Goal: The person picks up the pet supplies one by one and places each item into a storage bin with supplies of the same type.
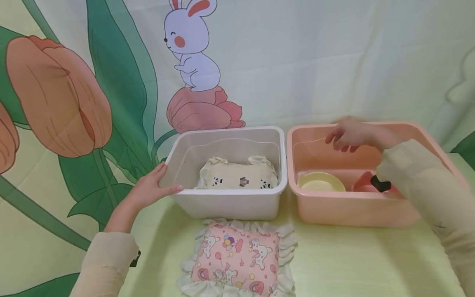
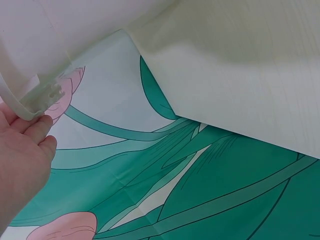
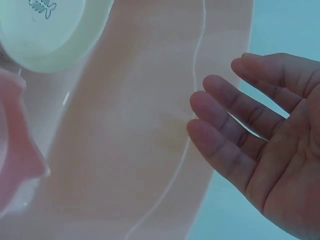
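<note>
At the front left corner of the white plastic bin [image 1: 230, 204], my left hand [image 1: 146, 190] holds the rim, thumb along the top and fingers around the side. The left wrist view shows those fingers [image 2: 39, 129] hooked at the rim's underside. My right hand [image 1: 352, 134] hovers over the back of the pink bin [image 1: 352, 210], fingers spread loosely with nothing in them. Inside the pink bin lie a pale yellow dish [image 1: 322, 182] and a pink dish with a pointed edge [image 3: 27, 135]. A cream pillow with small animal prints [image 1: 231, 173] sits in the white bin.
A pink ruffled pillow with unicorn prints [image 1: 239, 258] lies on the pale green table [image 1: 345, 260] in front of the white bin. Both bins stand side by side against a printed curtain [image 1: 297, 62] with tulips and a rabbit.
</note>
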Demonstrator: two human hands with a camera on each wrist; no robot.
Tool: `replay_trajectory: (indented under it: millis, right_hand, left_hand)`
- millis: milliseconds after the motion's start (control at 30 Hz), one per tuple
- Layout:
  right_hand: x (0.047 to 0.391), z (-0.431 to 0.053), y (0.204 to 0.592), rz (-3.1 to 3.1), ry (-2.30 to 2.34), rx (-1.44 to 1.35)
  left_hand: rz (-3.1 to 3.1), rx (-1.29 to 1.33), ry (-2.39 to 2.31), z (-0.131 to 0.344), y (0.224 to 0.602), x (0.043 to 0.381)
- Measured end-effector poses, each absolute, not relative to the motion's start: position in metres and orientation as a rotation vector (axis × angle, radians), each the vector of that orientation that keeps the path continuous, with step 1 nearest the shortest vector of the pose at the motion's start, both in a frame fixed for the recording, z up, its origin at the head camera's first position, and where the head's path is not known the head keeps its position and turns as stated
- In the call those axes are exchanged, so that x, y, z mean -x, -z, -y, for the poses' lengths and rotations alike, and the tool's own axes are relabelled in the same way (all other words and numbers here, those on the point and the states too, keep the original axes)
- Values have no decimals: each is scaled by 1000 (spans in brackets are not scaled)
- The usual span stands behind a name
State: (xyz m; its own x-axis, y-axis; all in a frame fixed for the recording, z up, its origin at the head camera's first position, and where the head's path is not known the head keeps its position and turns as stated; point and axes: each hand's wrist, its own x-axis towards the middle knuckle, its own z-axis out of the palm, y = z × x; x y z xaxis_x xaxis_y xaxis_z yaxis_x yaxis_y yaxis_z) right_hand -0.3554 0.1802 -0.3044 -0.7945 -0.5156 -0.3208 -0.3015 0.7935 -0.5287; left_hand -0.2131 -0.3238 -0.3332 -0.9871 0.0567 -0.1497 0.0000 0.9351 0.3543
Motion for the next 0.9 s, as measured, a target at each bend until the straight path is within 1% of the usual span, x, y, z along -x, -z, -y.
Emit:
replay_trajectory:
  millis: [600, 733, 867, 900]
  right_hand:
    - [335, -174, 285, -2596, 511, 752]
    - [325, -176, 284, -2559, 526, 676]
    - [316, -178, 283, -2539, 569, 675]
    - [314, -177, 283, -2553, 558, 722]
  left_hand:
    - [-2930, -36, -548, 325, 334, 214]
    - [-2931, -33, -550, 325, 335, 215]
    - [-2931, -39, -544, 325, 336, 215]
    - [-2930, -40, -546, 325, 336, 215]
